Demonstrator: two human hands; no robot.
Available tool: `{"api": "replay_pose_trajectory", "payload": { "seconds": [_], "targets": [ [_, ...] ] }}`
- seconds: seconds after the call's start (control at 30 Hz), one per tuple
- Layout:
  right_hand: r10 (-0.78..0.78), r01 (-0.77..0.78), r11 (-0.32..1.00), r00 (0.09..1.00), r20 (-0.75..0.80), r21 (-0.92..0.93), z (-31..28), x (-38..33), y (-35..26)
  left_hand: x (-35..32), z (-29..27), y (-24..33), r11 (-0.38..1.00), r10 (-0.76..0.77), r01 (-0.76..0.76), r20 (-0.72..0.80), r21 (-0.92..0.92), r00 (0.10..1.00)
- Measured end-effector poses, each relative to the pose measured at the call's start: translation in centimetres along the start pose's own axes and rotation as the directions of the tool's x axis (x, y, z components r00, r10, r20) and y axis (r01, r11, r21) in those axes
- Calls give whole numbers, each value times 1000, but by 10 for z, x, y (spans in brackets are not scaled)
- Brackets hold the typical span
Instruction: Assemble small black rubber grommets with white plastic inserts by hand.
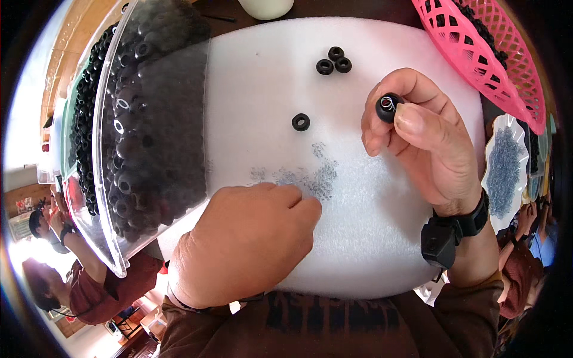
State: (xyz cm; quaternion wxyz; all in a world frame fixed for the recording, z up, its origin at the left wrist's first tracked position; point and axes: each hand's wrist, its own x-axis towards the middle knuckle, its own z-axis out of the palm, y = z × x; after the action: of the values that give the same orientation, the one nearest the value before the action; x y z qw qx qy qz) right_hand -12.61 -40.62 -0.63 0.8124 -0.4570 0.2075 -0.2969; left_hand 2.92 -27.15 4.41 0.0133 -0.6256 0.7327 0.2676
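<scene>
Between the thumb and fingers of my right hand [427, 131] is a black rubber ring [385, 110], raised above the white foam sheet [364, 250]. Shiny wire-like metal shows in its hole. My left hand [248, 241] rests palm down on the foam, its fingers curled under, beside a scatter of tiny grey pieces [322, 179]. Its fingertips are hidden, so whatever they pinch cannot be seen. A single black ring [301, 122] lies farther up the sheet. Beyond it, three more black rings [336, 60] sit close together.
On the left stands a large clear plastic bin [110, 238] full of black rings. A pink lattice basket [441, 45] with black pieces is at the far right. Below it, a white scalloped dish [498, 221] holds grey bits. Other people [89, 286] sit at both sides.
</scene>
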Motion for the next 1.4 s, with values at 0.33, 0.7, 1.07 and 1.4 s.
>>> {"api": "replay_pose_trajectory", "payload": {
  "seconds": [0.33, 0.7, 1.07, 1.4],
  "targets": [
    [60, -60, 998, 998, 25, -2, -8, 0, 2, -17, -16, 0, 987, -37, -28, -394, -158, 918],
    [31, -45, 993, 992, 120, 113, -7, 3, 3, -121, -40, -1, 787, 282, -526, -568, -324, 773],
    [93, -93, 995, 996, 3, 27, -5, 2, 7, -153, -79, -64, 946, -316, 281, -645, -161, 696],
    [79, -79, 995, 997, 4, -63, -4, 5, 8, -114, -101, -124, 931, -361, 355, -393, -91, 846]
  ]
}}
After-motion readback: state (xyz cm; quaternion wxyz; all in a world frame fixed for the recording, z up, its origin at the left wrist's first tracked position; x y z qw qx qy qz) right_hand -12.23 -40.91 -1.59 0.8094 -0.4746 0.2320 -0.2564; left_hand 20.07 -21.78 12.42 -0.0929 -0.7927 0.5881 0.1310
